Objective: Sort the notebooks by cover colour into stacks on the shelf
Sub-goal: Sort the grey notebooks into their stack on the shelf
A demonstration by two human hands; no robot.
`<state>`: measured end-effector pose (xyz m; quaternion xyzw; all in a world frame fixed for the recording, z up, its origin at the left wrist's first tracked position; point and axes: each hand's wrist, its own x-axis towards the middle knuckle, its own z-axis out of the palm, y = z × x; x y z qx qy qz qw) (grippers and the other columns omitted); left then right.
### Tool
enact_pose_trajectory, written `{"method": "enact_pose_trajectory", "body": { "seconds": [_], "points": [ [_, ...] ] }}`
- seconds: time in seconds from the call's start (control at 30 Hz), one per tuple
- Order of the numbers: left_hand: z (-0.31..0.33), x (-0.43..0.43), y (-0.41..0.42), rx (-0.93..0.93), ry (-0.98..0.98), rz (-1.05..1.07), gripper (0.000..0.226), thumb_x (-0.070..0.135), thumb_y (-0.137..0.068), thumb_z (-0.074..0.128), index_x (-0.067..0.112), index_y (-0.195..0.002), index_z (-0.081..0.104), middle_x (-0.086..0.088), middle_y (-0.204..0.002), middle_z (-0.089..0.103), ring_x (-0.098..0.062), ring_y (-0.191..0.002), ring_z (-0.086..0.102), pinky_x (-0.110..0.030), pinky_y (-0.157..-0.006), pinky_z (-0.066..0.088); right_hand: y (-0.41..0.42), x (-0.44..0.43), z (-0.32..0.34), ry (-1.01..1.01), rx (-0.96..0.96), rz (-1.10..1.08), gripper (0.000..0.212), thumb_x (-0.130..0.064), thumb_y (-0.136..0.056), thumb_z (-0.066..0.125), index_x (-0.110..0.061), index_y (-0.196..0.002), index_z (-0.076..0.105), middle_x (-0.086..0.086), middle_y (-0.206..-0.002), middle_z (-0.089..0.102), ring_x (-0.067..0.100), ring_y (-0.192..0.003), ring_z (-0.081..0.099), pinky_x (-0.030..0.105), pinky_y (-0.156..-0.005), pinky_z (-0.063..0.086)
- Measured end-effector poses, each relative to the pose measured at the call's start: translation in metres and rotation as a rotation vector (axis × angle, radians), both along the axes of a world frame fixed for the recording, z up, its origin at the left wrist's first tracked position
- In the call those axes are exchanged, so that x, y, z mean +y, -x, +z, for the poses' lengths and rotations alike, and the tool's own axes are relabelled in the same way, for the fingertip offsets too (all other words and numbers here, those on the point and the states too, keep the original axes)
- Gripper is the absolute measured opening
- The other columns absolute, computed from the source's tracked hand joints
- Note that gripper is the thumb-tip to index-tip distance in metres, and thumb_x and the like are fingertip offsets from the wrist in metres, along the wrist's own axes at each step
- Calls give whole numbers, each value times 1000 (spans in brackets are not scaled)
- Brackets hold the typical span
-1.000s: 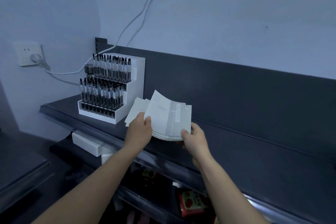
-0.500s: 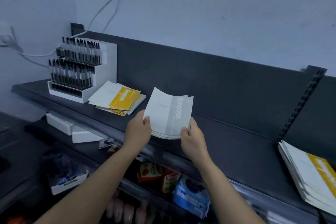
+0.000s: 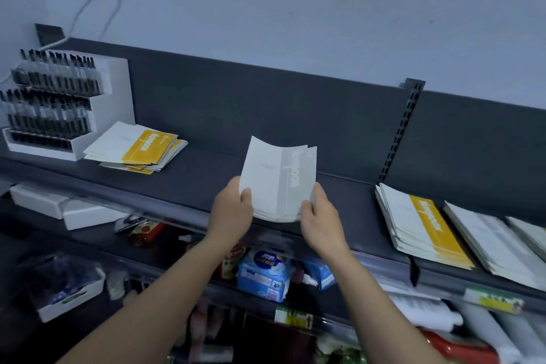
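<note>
Grey bundle: grey-banded notebooks (image 3: 279,183) held above the shelf (image 3: 206,183), long axis tilted up and away.
Left hand (image 3: 232,210): fingers clamped on the bundle's lower left edge.
Right hand (image 3: 320,220): fingers clamped on its lower right corner.
Likely target: pale stack (image 3: 496,242), well right of the right fingers, beyond the yellow-banded stack (image 3: 425,224).
Opposite way: loose yellow-banded notebooks (image 3: 139,146), well left.
Nearer hand: right.

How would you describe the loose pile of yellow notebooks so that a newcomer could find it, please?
On the dark shelf, look far left to the white pen display. The yellow-banded notebook pile lies beside it, fanned untidily, unlike the neat yellow stack at the right.
</note>
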<state>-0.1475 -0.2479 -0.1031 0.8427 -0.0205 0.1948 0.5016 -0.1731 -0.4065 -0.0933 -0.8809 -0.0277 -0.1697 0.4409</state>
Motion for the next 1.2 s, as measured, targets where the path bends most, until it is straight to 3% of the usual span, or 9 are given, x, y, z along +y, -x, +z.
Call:
{"method": "enact_pose_trajectory", "body": {
  "seconds": [0.1,0.2,0.37,0.5,0.7,0.8,0.9,1.03,1.2],
  "points": [
    [-2,-21,7,-26,-21,-52,18,13,-98,37,10,-106,53,-1,-97,61,-23,-88,56,-36,-72,42,14,-20,0,17,7,-73,29,-8,-95,33,-11,-121,45,6,-102,63,24,-86,56,30,-67,38],
    [-3,-44,16,-67,-25,-111,25,12,-98,38,7,-117,52,-7,-104,64,-27,-93,58,-43,-81,48,26,-41,-1,18,10,-145,39,-11,-96,34,-8,-135,36,6,-101,63,24,-85,57,32,-68,40],
    [-1,-87,28,-123,-24,-204,28,12,-99,39,8,-123,52,-4,-111,64,-24,-98,58,-37,-85,48,50,-82,4,48,-9,-213,36,-12,-98,34,-9,-133,35,14,-105,61,32,-89,59,41,-78,46],
    [0,-130,34,-119,-42,-246,25,15,-100,38,10,-120,52,-4,-106,64,-23,-93,59,-38,-81,49,68,-123,9,35,11,-258,37,-11,-99,33,-6,-135,33,23,-112,59,36,-92,58,41,-77,46],
    [2,-205,45,-101,-53,-253,25,16,-100,37,12,-119,52,-3,-106,65,-23,-94,59,-42,-82,51,83,-196,9,55,-11,-291,20,-11,-96,35,-5,-114,42,16,-92,58,38,-80,53,41,-66,41],
    [2,-245,54,-90,-58,-241,24,16,-100,37,13,-118,52,-3,-104,64,-25,-93,58,-42,-81,50,94,-235,9,72,-17,-263,7,-12,-96,34,-15,-95,40,5,-77,51,25,-66,47,37,-59,38],
    [1,-281,63,-76,-60,-246,27,16,-100,36,12,-123,51,-5,-107,63,-25,-96,57,-42,-82,50,102,-271,7,101,-6,-259,25,-12,-97,34,-25,-77,29,-2,-69,38,16,-59,36,29,-54,30],
    [0,-321,67,-30,-101,-269,34,20,-101,34,12,-133,45,-6,-114,62,-26,-100,57,-43,-86,50,105,-313,5,145,27,-293,20,-13,-97,35,-17,-79,29,2,-70,39,18,-59,35,31,-52,29],
    [2,-364,58,24,-249,-304,33,22,-102,34,4,-129,43,-12,-103,61,-28,-93,58,-37,-75,47,101,-356,1,192,49,-357,15,-13,-97,37,-14,-82,33,3,-71,42,19,-61,40,29,-52,30]
  ]
}}
